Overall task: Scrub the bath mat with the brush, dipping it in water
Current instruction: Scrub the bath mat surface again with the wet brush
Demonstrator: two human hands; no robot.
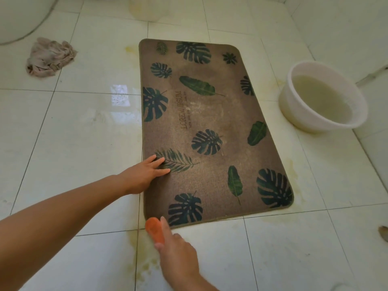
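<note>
Pale glossy floor tiles [84, 143] fill the room, marked with yellowish wet stains [144, 265] around the work area. On them lies the bath mat [205, 114], flat, brown and printed with dark green leaves, its long side running away from the person.

The brush [154, 227], orange and rounded, sits right at the mat's near left corner, over the line where the mat's edge meets the tile. Whether its bristles touch the mat or the floor cannot be told. The right hand [178, 253] grips it from behind. The fingers are wrapped round the handle, one finger is stretched forward along the brush's right side, and the thumb is on its left.

The left hand [144, 175] lies further up the mat's left edge, well apart from the brush. Its fingers are straight and slightly spread, pressed flat on the mat over a fern-like leaf print. The heel of the hand lies across the mat's border.

To the right of the mat, near but not touching it, stands a white basin [294, 110] holding cloudy water [321, 97]. A crumpled pinkish cloth [49, 57] lies on the tiles at far left.
</note>
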